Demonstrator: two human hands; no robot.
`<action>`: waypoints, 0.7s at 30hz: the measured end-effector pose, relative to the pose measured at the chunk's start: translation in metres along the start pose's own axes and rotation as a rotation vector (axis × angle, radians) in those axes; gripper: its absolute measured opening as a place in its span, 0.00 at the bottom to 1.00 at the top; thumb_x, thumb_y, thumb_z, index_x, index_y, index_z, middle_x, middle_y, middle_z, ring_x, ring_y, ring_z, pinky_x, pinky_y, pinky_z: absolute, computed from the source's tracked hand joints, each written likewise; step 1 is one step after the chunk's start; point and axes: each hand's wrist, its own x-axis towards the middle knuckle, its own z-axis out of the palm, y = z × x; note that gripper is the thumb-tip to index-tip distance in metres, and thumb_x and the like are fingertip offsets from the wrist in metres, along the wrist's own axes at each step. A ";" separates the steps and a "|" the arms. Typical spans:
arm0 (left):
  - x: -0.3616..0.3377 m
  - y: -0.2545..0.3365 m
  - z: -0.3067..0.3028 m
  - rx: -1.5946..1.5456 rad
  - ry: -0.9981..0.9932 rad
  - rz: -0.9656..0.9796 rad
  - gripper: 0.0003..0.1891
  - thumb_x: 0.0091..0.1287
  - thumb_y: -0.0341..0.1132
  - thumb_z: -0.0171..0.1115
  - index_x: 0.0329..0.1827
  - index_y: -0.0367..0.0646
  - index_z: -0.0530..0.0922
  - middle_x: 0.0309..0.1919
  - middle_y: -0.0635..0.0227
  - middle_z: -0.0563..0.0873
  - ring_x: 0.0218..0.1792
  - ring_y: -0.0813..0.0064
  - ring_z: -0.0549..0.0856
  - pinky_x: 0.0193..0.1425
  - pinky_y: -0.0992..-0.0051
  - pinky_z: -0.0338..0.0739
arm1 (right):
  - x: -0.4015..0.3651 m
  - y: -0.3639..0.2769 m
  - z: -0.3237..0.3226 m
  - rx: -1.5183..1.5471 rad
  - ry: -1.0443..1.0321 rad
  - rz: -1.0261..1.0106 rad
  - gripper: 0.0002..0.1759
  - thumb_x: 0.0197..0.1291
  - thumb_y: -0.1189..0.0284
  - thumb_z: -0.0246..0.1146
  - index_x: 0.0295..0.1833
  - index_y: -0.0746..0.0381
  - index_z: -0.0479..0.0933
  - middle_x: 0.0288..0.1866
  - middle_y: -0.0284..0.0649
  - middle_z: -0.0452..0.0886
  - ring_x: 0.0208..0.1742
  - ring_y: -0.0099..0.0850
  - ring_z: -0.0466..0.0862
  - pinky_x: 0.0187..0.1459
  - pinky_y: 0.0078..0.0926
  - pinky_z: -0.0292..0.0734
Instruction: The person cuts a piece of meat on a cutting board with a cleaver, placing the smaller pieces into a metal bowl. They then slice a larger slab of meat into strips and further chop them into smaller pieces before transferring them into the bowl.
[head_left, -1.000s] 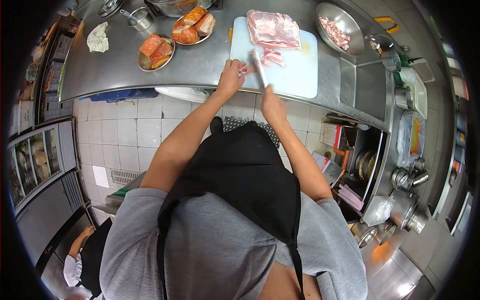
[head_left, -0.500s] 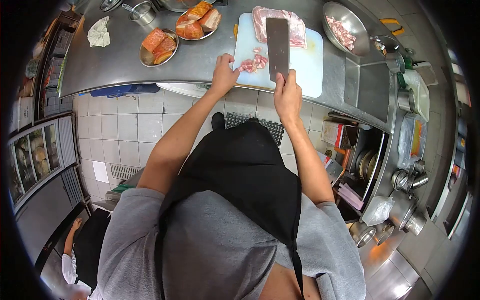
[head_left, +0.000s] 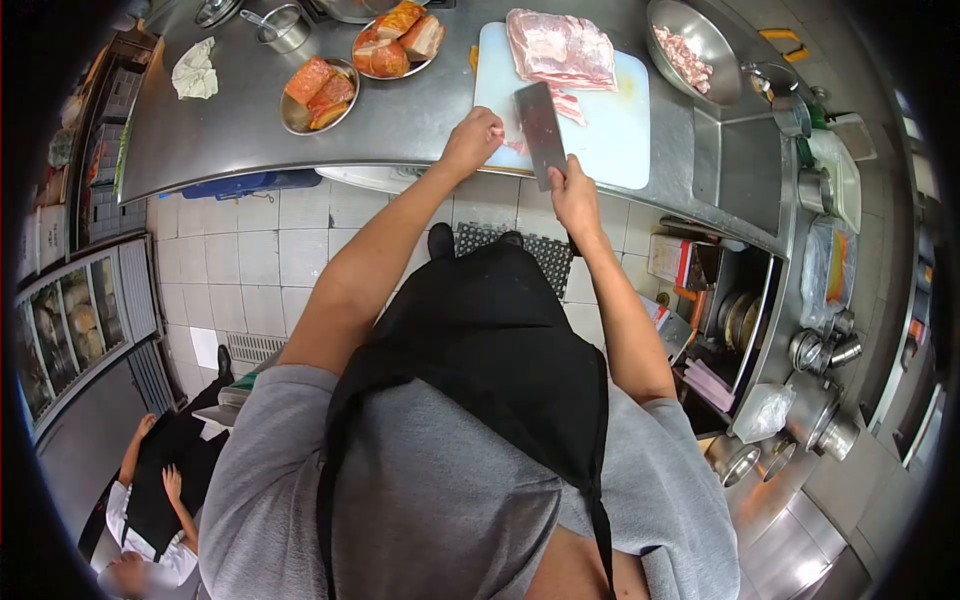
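My left hand [head_left: 472, 142] is closed around small pink meat pieces [head_left: 513, 145] at the near left of the white cutting board [head_left: 618, 150]. A few bits show at its fingertips, and the rest are hidden by the hand. In my right hand [head_left: 576, 203] is the handle of a cleaver [head_left: 541, 132], its broad blade slanting up and left over the board, just right of the pieces. Beyond the blade lies a cut strip of meat [head_left: 569, 107], partly covered by it. A large raw slab of meat [head_left: 562, 50] rests at the board's far side.
A wide metal bowl [head_left: 734, 72] with chopped meat stands right of the board, beside a sink [head_left: 735, 180]. To the left are two metal dishes of browned meat chunks [head_left: 320, 92], a cloth [head_left: 195, 70] and a small pot [head_left: 284, 30]. Another person [head_left: 165, 490] is behind at lower left.
My left hand has moved right and closed over the small pieces. The cleaver has come down toward me and tilted left, uncovering a meat strip. The other person now shows more fully.
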 end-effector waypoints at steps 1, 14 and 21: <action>-0.001 0.003 -0.007 -0.061 0.002 0.010 0.17 0.60 0.25 0.71 0.52 0.41 0.79 0.52 0.57 0.82 0.41 0.61 0.88 0.48 0.66 0.84 | -0.002 -0.009 -0.009 -0.035 0.051 -0.041 0.18 0.77 0.65 0.58 0.61 0.68 0.72 0.36 0.65 0.86 0.41 0.66 0.86 0.43 0.61 0.79; 0.011 -0.001 0.015 0.076 0.099 -0.009 0.07 0.58 0.26 0.70 0.38 0.39 0.83 0.37 0.58 0.84 0.35 0.58 0.86 0.43 0.61 0.82 | 0.007 0.008 0.027 0.205 -0.158 0.128 0.16 0.74 0.67 0.61 0.59 0.66 0.71 0.35 0.62 0.83 0.36 0.57 0.84 0.40 0.58 0.79; 0.061 0.000 0.040 0.159 0.156 0.121 0.17 0.63 0.36 0.70 0.54 0.46 0.82 0.55 0.61 0.85 0.63 0.53 0.78 0.68 0.56 0.70 | -0.028 0.017 -0.001 0.998 -0.003 0.506 0.14 0.78 0.62 0.61 0.54 0.60 0.68 0.18 0.32 0.68 0.11 0.24 0.69 0.12 0.28 0.71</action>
